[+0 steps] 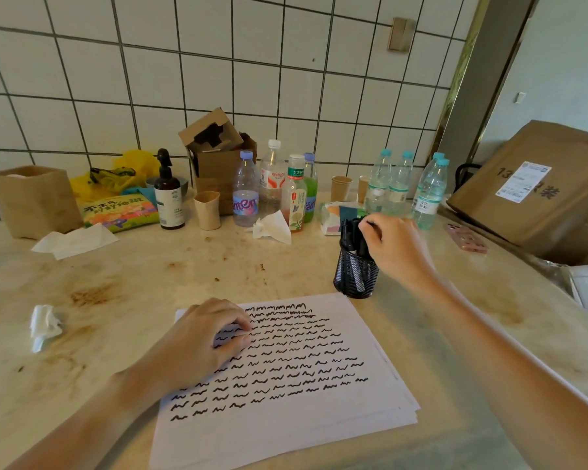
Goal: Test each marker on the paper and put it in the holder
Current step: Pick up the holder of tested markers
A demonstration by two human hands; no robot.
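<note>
Black markers (351, 232) held by curled right hand (396, 247) fingers in black mesh holder (355, 278), right of white scribbled paper (286, 378) | left hand (204, 337) pressed flat on paper | risk: holder tipped by sideways pull

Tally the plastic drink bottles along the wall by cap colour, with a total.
Purple-capped bottles: 2
White-capped bottles: 2
Teal-capped bottles: 4
Total: 8
</note>
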